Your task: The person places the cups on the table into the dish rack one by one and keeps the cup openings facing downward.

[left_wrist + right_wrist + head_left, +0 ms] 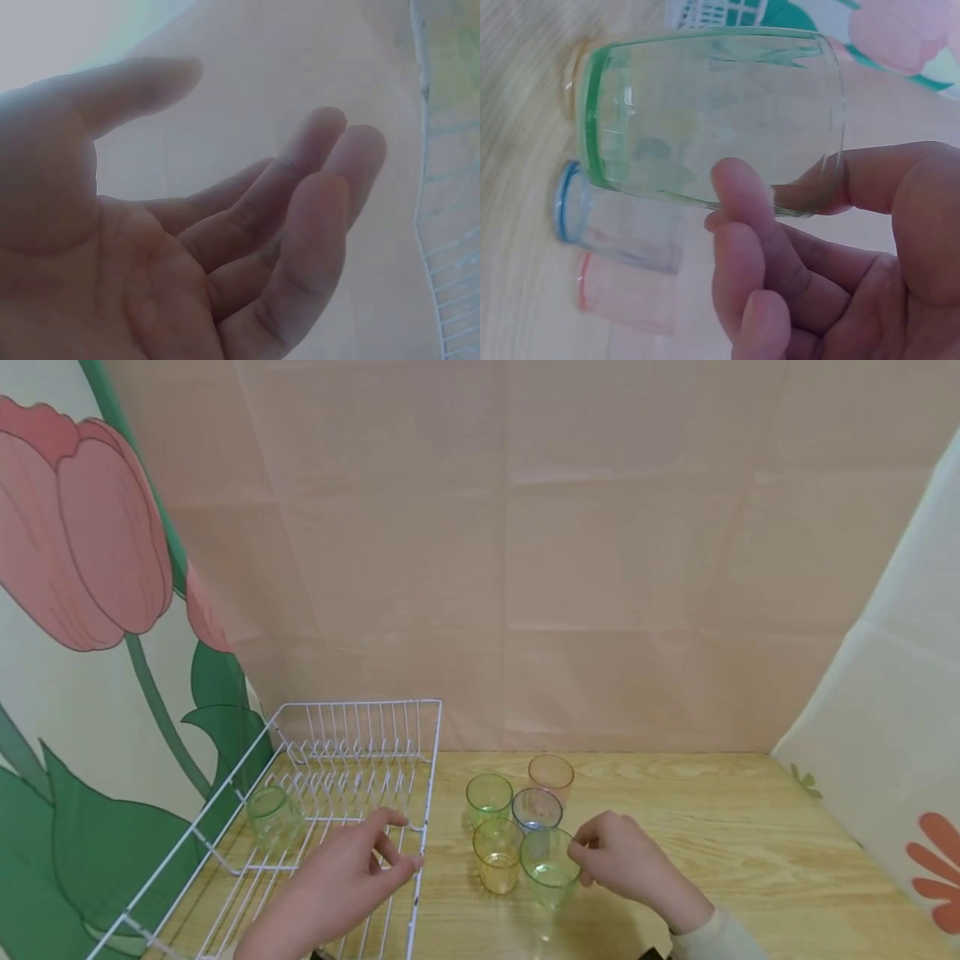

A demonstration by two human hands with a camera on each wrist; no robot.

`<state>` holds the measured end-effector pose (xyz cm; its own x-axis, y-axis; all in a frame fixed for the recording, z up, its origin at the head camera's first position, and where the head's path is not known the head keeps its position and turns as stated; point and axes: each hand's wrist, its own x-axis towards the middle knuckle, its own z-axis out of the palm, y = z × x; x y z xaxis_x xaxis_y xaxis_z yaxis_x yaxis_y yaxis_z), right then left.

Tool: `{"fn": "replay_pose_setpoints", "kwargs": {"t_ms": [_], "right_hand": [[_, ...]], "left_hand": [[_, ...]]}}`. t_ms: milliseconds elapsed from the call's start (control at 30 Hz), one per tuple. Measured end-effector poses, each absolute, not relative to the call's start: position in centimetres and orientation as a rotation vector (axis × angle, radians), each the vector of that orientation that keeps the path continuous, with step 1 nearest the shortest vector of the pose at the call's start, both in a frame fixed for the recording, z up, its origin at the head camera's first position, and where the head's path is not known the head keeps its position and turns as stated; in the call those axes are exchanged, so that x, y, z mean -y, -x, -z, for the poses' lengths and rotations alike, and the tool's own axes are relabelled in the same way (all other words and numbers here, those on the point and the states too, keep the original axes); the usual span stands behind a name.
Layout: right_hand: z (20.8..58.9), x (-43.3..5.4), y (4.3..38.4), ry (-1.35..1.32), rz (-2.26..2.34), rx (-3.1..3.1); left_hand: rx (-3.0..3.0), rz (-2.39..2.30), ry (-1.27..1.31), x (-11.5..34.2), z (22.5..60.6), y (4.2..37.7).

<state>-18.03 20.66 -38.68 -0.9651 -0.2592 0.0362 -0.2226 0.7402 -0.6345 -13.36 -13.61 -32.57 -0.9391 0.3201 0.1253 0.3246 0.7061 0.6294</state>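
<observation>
Green cup [551,867], head view: upright at the near right of the cluster, pinched at the rim by the right hand [626,864], probably because that outer side leaves finger room.
Neighbouring cups, head view: grouped close behind and beside, mouths up; yellow cup [497,857], blue-rimmed cup [537,814], second green cup [489,797], pink cup [551,772].
Rack [432,777], head view: standing on the surface [750,843], left of the cluster; carrying a pale green cup [275,822], seemingly mouth down, perhaps for draining.
Left hand [348,868], head view: above the rack's right side, relaxed, perhaps placed clear of the crowded cups.
Left hand, left wrist view: loosely curved, thumb apart, grasping nothing; rack wires near.
Right hand, right wrist view: grasping the wall near the rim between thumb and fingers, likely to avoid bumping the neighbours; cannot tell whether lifted or resting.
</observation>
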Motion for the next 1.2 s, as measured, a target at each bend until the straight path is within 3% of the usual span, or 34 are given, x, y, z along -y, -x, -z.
{"fn": "replay_pose_setpoints", "kwargs": {"t_ms": [433, 1200], "right_hand": [[35.8, -18.9, 16.3, 0.476, 1.181, -2.923], [34.3, -16.0, 13.2, 0.560, 1.292, -2.918]], "left_hand": [[2.894, 1.230, 0.693, 11.1, 33.2, 13.1], [2.856, 1.291, 0.857, 7.4, 34.0, 12.6]]}}
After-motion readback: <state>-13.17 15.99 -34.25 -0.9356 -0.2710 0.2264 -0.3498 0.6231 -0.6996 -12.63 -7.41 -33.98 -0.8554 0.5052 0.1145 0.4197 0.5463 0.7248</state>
